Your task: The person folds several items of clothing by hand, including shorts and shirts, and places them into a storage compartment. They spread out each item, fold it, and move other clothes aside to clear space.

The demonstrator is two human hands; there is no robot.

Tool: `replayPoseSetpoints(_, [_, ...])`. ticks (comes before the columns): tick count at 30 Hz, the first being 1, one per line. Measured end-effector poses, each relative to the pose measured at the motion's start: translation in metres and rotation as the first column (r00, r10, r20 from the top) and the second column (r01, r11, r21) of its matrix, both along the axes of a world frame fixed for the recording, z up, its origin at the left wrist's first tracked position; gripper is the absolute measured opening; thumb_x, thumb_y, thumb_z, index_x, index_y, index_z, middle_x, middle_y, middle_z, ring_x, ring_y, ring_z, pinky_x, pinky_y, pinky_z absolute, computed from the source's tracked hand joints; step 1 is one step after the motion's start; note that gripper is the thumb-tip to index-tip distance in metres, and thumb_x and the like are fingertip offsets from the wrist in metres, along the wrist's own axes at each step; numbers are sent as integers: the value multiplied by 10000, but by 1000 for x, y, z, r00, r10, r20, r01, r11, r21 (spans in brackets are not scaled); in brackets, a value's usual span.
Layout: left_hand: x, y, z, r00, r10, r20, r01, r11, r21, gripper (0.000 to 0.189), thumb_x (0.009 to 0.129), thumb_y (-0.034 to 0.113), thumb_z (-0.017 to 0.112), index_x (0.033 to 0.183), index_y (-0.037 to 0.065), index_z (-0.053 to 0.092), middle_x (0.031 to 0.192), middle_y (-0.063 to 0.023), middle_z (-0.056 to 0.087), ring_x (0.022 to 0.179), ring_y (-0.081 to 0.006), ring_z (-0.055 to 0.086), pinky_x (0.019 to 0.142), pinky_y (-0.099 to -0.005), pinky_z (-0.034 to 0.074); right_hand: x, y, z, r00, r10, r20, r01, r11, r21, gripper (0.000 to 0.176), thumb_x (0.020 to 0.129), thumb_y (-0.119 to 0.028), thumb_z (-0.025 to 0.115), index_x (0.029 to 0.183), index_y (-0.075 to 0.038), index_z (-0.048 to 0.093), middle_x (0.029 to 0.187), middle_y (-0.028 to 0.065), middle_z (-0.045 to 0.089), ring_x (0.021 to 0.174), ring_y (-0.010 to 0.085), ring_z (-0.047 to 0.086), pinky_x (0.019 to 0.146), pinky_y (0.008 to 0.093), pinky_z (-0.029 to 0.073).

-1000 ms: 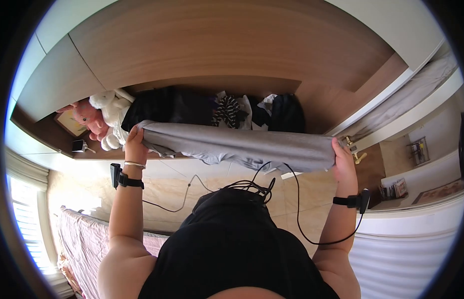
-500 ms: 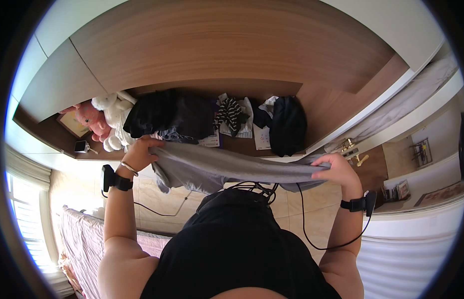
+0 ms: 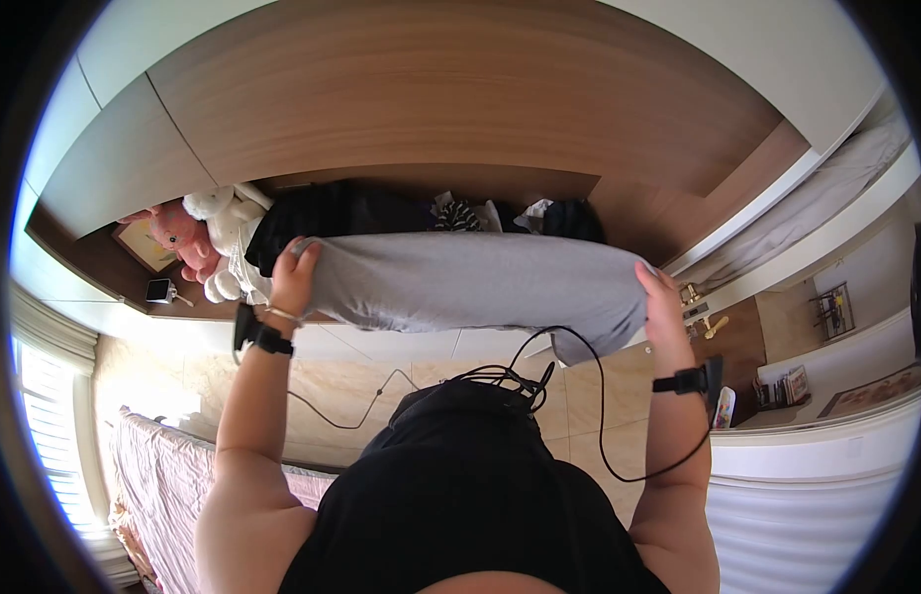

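Note:
A grey cloth (image 3: 470, 282) is stretched sideways between my two hands, in front of the shelf. My left hand (image 3: 295, 279) grips its left end, fingers closed on the edge. At the right end my right hand (image 3: 662, 297) pinches the upper corner. Behind the cloth, dark clothes (image 3: 332, 210) and a striped black-and-white garment (image 3: 458, 216) lie on the shelf, their lower parts hidden by it. A black garment (image 3: 573, 219) shows at the right of that row.
A pink plush toy (image 3: 183, 238) and a white plush toy (image 3: 226, 226) sit at the shelf's left. Black cables (image 3: 500, 376) loop at my waist, one running to my right wrist. A bed with a pink cover (image 3: 163, 475) is at lower left.
Both hands have lifted the grey cloth toward the shelf and spread it flatter and wider. It now covers more of the clothes behind.

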State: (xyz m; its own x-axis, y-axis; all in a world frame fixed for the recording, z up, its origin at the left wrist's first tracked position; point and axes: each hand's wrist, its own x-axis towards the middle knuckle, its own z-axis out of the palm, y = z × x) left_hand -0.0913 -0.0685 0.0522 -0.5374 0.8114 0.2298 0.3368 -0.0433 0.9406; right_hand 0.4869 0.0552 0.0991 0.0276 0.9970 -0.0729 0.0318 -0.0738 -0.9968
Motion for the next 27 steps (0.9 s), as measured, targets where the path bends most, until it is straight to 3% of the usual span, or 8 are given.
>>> replayPoseSetpoints(5, [91, 34, 18, 814, -172, 555, 183, 982, 36, 383, 992, 370, 600, 1041, 16, 734, 893, -42, 701, 829, -134, 596, 801, -305, 484, -89, 3, 18, 989, 126, -81, -132, 988, -79, 407, 1001, -329, 675, 1202, 26, 687, 1029, 43, 712, 941, 136, 631, 867, 299, 495])
replayPoseSetpoints(12, [203, 27, 79, 422, -818, 390, 819, 529, 223, 300, 1038, 186, 603, 1259, -16, 624, 1026, 0, 667, 872, -70, 584, 765, -224, 492, -184, -34, 58, 768, 640, 42, -641, 767, 32, 459, 1025, -408, 634, 1121, 39, 677, 970, 27, 697, 881, 97, 601, 805, 277, 494])
replayPoseSetpoints(16, [177, 32, 94, 247, -799, 548, 909, 388, 155, 227, 1021, 68, 567, 1207, -37, 643, 1026, -20, 667, 947, -85, 603, 838, -253, 508, -184, -35, 52, 735, 622, 269, -671, 725, 157, 317, 947, -230, 739, 1109, 34, 672, 939, 39, 704, 842, 93, 581, 767, 303, 506])
replayPoseSetpoints(19, [159, 34, 88, 512, -785, 348, 783, 593, 186, 274, 898, -16, 655, 1172, -24, 655, 1206, -95, 669, 1144, -127, 604, 922, -299, 515, -184, -45, 58, 688, 666, 288, -722, 669, 176, 257, 900, -104, 759, 1107, 23, 673, 920, 73, 717, 813, 106, 568, 757, 308, 504])
replayPoseSetpoints(22, [144, 46, 119, 569, -686, -454, 821, 500, 274, 808, 684, 393, 944, 1347, 62, 623, 1374, -126, 610, 1323, -278, 542, 1126, -447, 388, -187, -51, 67, 636, 714, 293, -772, 595, 226, 240, 876, -4, 735, 1106, 19, 668, 898, 126, 720, 796, 124, 569, 761, 305, 503])
replayPoseSetpoints(24, [129, 57, 85, 325, -924, -202, 946, 319, 66, 1067, 566, 512, 966, 1448, 84, 544, 1411, -152, 587, 1403, -363, 455, 1196, -494, 249, -183, -51, 75, 553, 693, 463, -833, 465, 299, 270, 875, 12, 724, 1135, 32, 653, 898, 140, 714, 800, 122, 575, 761, 302, 504])
replayPoseSetpoints(25, [121, 60, 83, 245, -856, -456, 929, 341, -141, 903, 586, 477, 963, 1317, 54, 645, 1340, -166, 630, 1327, -355, 540, 1103, -429, 387, -180, -51, 75, 551, 693, 465, -835, 463, 298, 270, 875, 12, 724, 1135, 32, 653, 898, 140, 714, 800, 122, 575, 761, 302, 504])
replayPoseSetpoints(27, [98, 70, 55, 214, -938, -272, 867, 311, -389, 749, 625, 432, 956, 1200, 38, 680, 1259, -158, 655, 1230, -327, 592, 1104, -431, 397, -172, -48, 73, 651, 636, 414, -758, 509, 409, 311, 862, 36, 705, 1166, 43, 639, 901, 159, 700, 792, 139, 593, 757, 298, 506])
